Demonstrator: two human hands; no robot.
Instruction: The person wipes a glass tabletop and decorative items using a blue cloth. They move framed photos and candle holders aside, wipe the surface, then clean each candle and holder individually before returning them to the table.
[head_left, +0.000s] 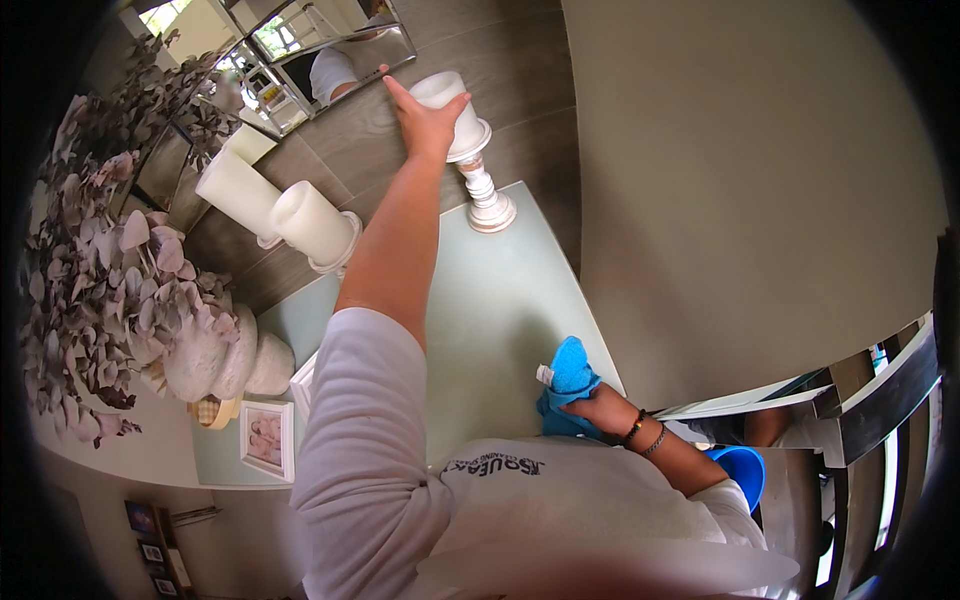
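Note:
My left hand (429, 124) is stretched out at a white pillar candle (466, 129), thumb and fingers spread apart. It overlaps the candle's near side; whether it touches the wax is unclear. The candle sits on a white turned candlestick (484, 191) with worn paint, near the back corner of a pale glass-like tabletop (487, 300). Lower right, my right hand (600, 411) is closed around a bunched blue cloth (571, 375) with a white tag, held over the table's right side.
Two more pillar candles (238, 191) (311, 221) stand left of my arm. Further left are a pale rounded vase (217, 360) with dried leafy stems (127, 247) and a white photo frame (268, 442). A mirror (341, 67) hangs behind. At right are a wall (735, 195) and a blue bucket (742, 472).

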